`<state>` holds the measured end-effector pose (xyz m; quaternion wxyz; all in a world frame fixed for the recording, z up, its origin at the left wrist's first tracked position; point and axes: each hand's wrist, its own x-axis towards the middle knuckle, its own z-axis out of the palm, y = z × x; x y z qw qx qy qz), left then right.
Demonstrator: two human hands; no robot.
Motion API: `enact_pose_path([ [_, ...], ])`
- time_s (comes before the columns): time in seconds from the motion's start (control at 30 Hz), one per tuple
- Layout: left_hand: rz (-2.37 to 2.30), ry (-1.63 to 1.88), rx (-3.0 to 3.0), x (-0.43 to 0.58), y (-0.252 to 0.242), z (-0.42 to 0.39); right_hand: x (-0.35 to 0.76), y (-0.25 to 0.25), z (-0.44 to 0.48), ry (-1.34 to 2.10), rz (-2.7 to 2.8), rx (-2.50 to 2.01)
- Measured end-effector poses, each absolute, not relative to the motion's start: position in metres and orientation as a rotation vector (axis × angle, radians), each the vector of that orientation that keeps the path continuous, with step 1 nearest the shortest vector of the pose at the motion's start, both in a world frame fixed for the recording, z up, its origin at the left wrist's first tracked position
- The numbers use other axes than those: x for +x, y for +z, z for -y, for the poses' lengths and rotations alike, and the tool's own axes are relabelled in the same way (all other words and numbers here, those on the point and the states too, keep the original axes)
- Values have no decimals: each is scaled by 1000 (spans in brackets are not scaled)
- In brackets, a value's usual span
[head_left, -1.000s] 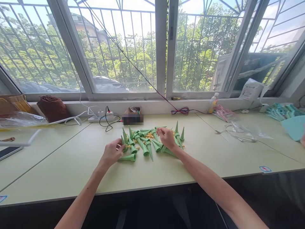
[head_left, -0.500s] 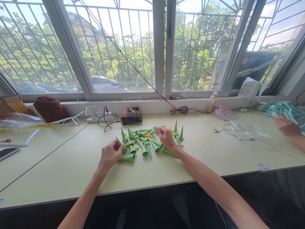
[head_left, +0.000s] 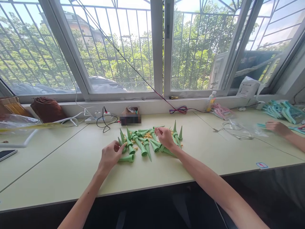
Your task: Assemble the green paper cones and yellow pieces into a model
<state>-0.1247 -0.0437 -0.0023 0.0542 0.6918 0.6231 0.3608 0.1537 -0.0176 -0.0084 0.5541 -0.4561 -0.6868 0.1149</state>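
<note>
Green plastic spikes (head_left: 143, 149), hollow and pointed, lie in a loose pile on the pale table, with small yellow pieces (head_left: 148, 135) among them. My left hand (head_left: 110, 156) is at the pile's left edge, thumb and fingers pinched beside a standing green cone (head_left: 122, 136). A yellowish bit shows by its fingertips, but what they grip is not clear. My right hand (head_left: 165, 137) is curled closed over the pile's right half; its fingertips hide whatever is in them. One hollow green spike (head_left: 127, 158) lies just right of my left hand, its open end facing right.
Behind the pile stand a small box (head_left: 130, 117) and a power strip (head_left: 101, 117). Coiled cable (head_left: 238, 132), a bottle (head_left: 211, 101) and a co-worker's hand (head_left: 277, 127) near teal items (head_left: 281, 111) are at right. A phone (head_left: 7, 154) lies far left.
Both my hands stay almost where they were, still closed. The co-worker's hand at right has moved left and away from the teal pile, with a teal item by it. The view has shifted slightly.
</note>
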Motion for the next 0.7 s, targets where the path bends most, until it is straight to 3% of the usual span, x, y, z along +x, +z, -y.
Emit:
enact_pose_path([
  [0.23,-1776,1616,2397,-106,19,59,156,-10,13,244,1651,-1126],
  [0.4,-1334,1358,2609,-61,36,53,160,-10,12,237,1644,-1118],
  [0.7,-1507,937,2523,-6,18,17,167,-13,7,208,1705,-1216],
])
